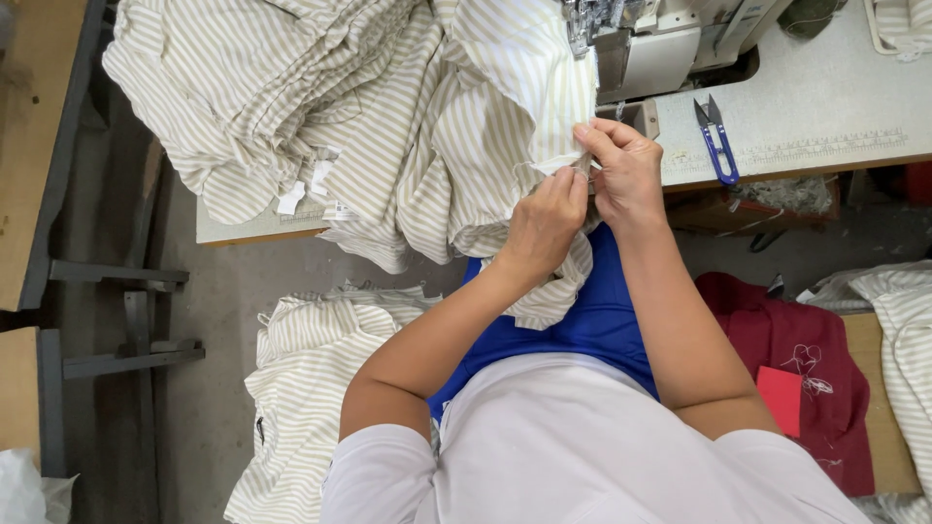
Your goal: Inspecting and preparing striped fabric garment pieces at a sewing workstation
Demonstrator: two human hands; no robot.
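My left hand (546, 221) and my right hand (624, 173) meet at the front edge of the sewing table (825, 116), both pinching a fold of beige-and-white striped fabric (505, 107). The cloth hangs from a big heap of the same striped fabric (291, 87) that covers the left part of the table. The fingertips of both hands touch at the fabric's edge, just in front of the sewing machine (650, 44). A small white label (291, 197) shows on the heap.
Blue thread snips (716, 144) lie on the table right of my hands. More striped pieces lie stacked at my lower left (301, 378) and at the right edge (903, 320). A dark red cloth (806, 359) lies at the right. A wooden bench (39, 146) stands at the left.
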